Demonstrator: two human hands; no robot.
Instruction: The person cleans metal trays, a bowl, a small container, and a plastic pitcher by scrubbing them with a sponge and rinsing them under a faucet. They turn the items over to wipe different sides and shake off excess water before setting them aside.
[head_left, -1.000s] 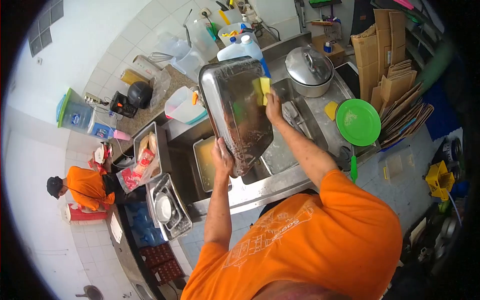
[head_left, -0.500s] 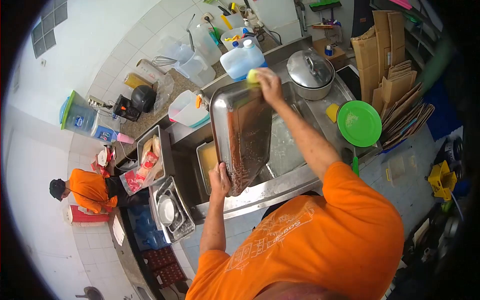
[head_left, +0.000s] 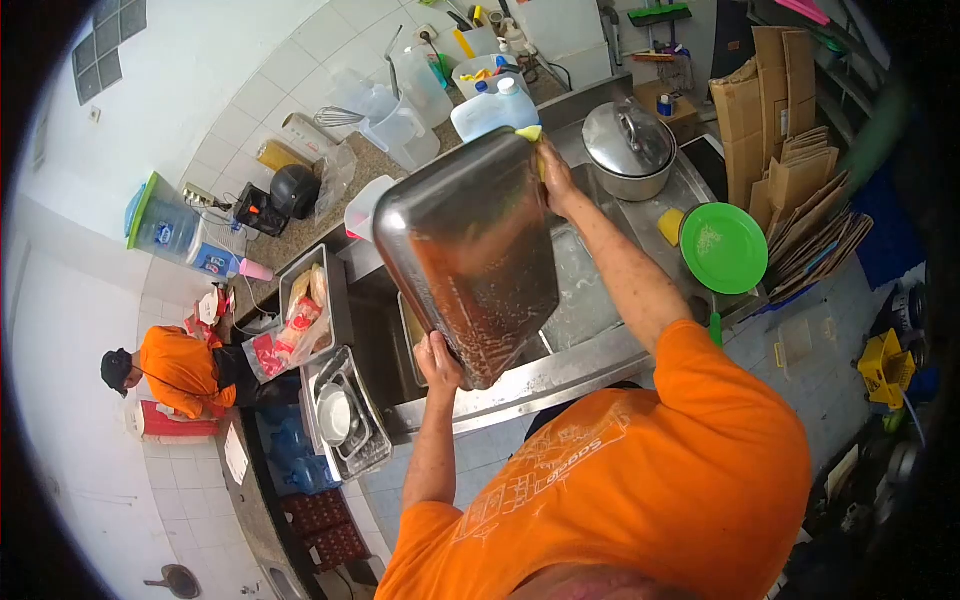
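Note:
A deep rectangular metal pan (head_left: 470,230) is held up, tilted, over the sink with its wet, shiny underside toward me. My left hand (head_left: 438,362) is closed on its near lower edge. At the far right corner, my right hand (head_left: 555,178) is closed around a yellow sponge (head_left: 530,132) pressed to the rim; part of its fingers is hidden behind the pan. Beneath lies the steel double sink (head_left: 575,290), its right basin wet. Much of the left basin is covered by the pan.
To the right stand a lidded pot (head_left: 628,150), a green plate (head_left: 724,248) and another yellow sponge (head_left: 670,226). Behind are a blue-liquid jug (head_left: 492,112) and plastic pitchers (head_left: 400,132). Stacked metal trays (head_left: 350,420) sit left. A co-worker (head_left: 180,370) stands at the far left.
The pan has tipped so more of its underside faces me, and its upper end has shifted left. My right hand with the sponge has moved slightly right and down along the rim.

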